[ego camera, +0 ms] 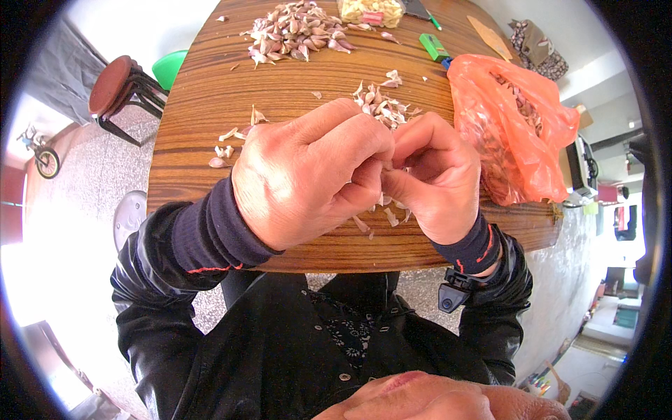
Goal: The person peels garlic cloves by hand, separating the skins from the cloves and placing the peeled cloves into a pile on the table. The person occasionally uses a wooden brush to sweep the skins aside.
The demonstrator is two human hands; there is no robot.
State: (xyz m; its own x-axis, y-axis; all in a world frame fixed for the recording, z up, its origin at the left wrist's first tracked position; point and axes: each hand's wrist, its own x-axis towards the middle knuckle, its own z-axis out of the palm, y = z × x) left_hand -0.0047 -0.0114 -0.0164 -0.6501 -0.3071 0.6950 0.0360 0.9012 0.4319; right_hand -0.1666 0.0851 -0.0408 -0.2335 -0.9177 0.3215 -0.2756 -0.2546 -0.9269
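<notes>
My left hand (310, 176) and my right hand (446, 184) meet over the near part of a wood-grain table (194, 100). Their fingertips pinch together on a small garlic piece (387, 165), mostly hidden by the fingers. Just beyond the hands lies a small heap of garlic cloves and skins (386, 107), partly covered by my knuckles. Papery garlic skins (391, 216) show below my right hand. To the left of my left hand are a loose clove (218, 163) and skin scraps (228, 135).
A large pile of unpeeled garlic cloves (299, 34) sits at the far side, beside a clear container of peeled cloves (371, 11). On the right stands a red plastic bag (472, 94) holding more garlic, near a green box (433, 47). Stacked stools (111, 86) are left of the table.
</notes>
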